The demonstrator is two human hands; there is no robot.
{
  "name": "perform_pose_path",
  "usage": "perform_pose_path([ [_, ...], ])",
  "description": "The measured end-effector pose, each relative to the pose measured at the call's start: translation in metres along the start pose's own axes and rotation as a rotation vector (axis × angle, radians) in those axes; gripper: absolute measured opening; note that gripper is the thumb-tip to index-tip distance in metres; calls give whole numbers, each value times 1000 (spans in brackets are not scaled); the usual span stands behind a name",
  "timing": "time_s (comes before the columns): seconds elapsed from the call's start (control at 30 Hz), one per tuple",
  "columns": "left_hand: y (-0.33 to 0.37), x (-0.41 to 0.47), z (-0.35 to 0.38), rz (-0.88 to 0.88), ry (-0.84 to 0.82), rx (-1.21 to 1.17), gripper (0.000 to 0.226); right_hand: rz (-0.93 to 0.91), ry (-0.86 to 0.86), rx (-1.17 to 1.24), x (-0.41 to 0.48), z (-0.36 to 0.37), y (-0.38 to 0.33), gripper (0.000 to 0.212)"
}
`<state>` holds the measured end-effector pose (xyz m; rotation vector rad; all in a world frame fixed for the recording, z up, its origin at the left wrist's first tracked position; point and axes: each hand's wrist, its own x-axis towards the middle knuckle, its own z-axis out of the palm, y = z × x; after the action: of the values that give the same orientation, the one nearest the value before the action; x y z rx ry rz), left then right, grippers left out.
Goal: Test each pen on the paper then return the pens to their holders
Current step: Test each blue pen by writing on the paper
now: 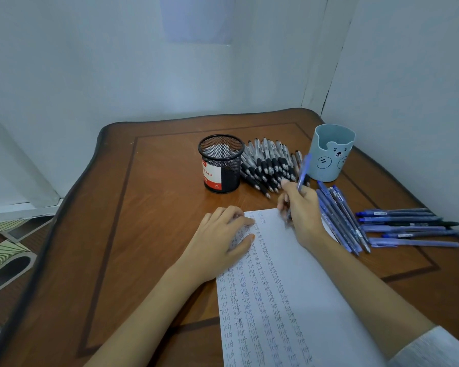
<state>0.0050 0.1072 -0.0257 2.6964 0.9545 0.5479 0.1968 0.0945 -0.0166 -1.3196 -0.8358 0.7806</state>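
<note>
Head view: right hand [301,207] gripped blue plastic pen [303,169] over test-filled white paper [289,287], left hand [223,234] flat; black mesh holder [221,162] beyond stood empty.

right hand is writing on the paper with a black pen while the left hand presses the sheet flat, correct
No: the head view shows the pen in the right hand is blue, not black. It is on the paper, and the left hand presses the sheet flat.

Paper [316,274] (rows of "test") flat; black pens [268,165] heaped between mesh holder [220,162] and bear holder [331,154]; blue pens [408,229] scattered.
</note>
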Motion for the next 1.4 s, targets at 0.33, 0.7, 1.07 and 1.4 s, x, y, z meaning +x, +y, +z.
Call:
perform_pose_path([
  [0.33,1,1,-1,-11,-22,3,56,-125,-63,-52,-4,-1,1,36],
  [0.7,0,-1,0,-8,0,-4,54,-90,-30,-16,-1,-2,2,24],
  [1.07,0,-1,1,-17,14,-14,51,-73,-41,-39,-3,-2,-2,23],
  [1.4,3,-1,-1,-32,17,-19,39,91,-222,-88,-13,-19,-14,19],
])
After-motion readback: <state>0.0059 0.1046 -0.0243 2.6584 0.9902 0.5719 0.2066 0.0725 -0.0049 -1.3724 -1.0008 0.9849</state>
